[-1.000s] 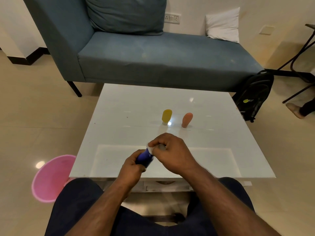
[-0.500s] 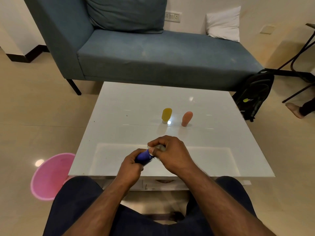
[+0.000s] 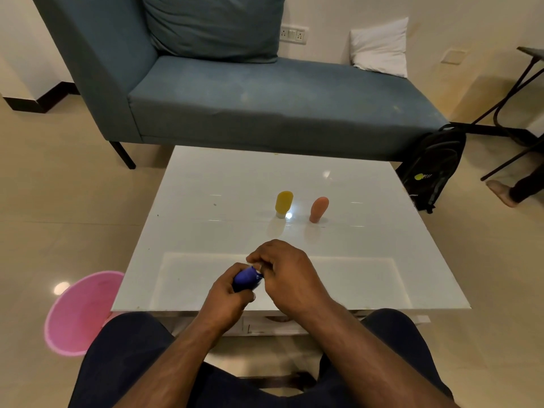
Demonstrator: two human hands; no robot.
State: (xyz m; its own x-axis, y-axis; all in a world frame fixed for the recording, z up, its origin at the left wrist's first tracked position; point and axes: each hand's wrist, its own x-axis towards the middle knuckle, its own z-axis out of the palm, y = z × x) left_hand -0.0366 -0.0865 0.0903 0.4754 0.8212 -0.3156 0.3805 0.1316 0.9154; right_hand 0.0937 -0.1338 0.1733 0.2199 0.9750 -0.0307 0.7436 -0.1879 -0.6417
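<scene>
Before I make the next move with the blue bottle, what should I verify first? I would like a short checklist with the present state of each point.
1. The left hand grips the blue bottle round its body: ok.
2. The right hand curls over the bottle's top end: ok.
3. Whether the cap is on, loose or off: cannot tell, the right hand hides it.
4. The bottle is held over the table, not the floor: ok, by this view.
5. The yellow bottle and orange bottle stand well clear of both hands: ok.
</scene>
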